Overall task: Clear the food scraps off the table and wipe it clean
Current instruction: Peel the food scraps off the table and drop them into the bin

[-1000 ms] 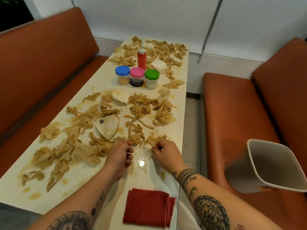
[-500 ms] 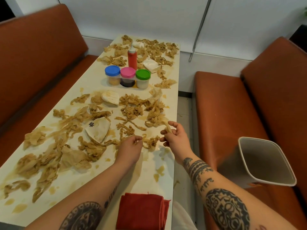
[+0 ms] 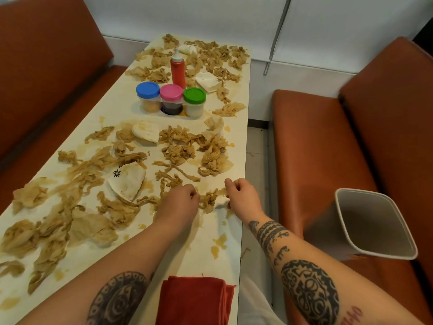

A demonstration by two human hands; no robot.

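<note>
Left hand (image 3: 180,202): fingers curled, pinching the left end of a soggy scrap clump (image 3: 209,199).
Right hand (image 3: 243,198): fingers curled on the clump's right end, at the table (image 3: 117,109) edge.
Other scraps: limp brown shreds and sauce puddles cover most of the tabletop.
Waste bin (image 3: 375,224): tilted on the right bench, well apart from the table.
Red cloth (image 3: 194,299): folded at the near edge, untouched.
Risk: the wet clump looks likely to tear or drip onto the floor gap before reaching the bin, and a careless toss could miss its slanted mouth.
</note>
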